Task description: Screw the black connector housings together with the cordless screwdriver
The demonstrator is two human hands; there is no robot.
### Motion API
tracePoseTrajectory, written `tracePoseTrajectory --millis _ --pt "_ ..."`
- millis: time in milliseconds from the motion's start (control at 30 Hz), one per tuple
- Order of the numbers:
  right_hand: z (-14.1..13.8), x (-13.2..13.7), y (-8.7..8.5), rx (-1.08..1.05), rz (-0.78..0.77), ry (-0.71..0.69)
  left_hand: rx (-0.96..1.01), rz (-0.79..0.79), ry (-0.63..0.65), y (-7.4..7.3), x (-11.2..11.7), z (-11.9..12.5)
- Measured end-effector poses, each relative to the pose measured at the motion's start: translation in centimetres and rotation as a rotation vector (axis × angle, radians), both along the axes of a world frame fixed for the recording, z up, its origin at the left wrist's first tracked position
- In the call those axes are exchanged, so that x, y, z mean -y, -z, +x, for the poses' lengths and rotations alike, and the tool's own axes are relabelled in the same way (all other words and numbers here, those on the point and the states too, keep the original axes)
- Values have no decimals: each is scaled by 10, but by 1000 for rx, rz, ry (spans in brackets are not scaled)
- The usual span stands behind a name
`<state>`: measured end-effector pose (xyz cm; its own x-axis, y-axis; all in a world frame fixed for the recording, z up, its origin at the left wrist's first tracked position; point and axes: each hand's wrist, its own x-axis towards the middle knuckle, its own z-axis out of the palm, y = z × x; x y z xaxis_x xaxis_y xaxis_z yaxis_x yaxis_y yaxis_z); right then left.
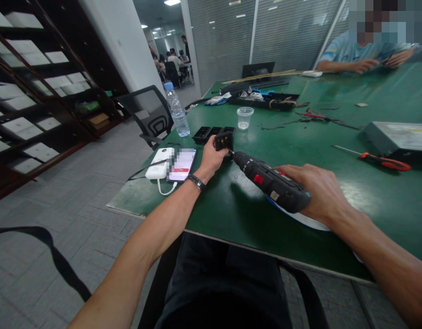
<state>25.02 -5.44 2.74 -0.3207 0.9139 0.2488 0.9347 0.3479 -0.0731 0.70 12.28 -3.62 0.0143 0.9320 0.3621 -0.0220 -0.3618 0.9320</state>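
Note:
My left hand (213, 157) grips a small black block (224, 140) with brass-coloured spots on its face, held a little above the green table (211, 205). In my right hand (312, 185) is a black cordless drill (269, 178) with red marks, its nose pointing left. The drill's bit (230, 151) reaches the block's lower right edge; whether it touches cannot be made out. Just behind the block lies a row of black open-topped trays (207, 133). The drill's handle is mostly hidden by my fingers, and a white and blue object (312, 222) lies beneath it.
A water bottle (177, 109), a clear plastic cup (244, 119), a phone (182, 165) and a white power bank (160, 163) stand around the left hand. To the right lie a screwdriver (385, 161) and a grey metal box (399, 139). Another person (355, 57) sits across the table.

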Motion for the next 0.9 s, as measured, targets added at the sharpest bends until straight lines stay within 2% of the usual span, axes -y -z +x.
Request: tracePoseTrajectory --millis 167,633,900 --pt "-3 0 -1 51 14 -49 36 -9 5 2 -3 1" --pt "-3 -2 0 27 28 -59 13 -7 4 5 -6 -1" --pt "-3 -2 0 25 -21 -51 27 -14 24 0 -1 -1"
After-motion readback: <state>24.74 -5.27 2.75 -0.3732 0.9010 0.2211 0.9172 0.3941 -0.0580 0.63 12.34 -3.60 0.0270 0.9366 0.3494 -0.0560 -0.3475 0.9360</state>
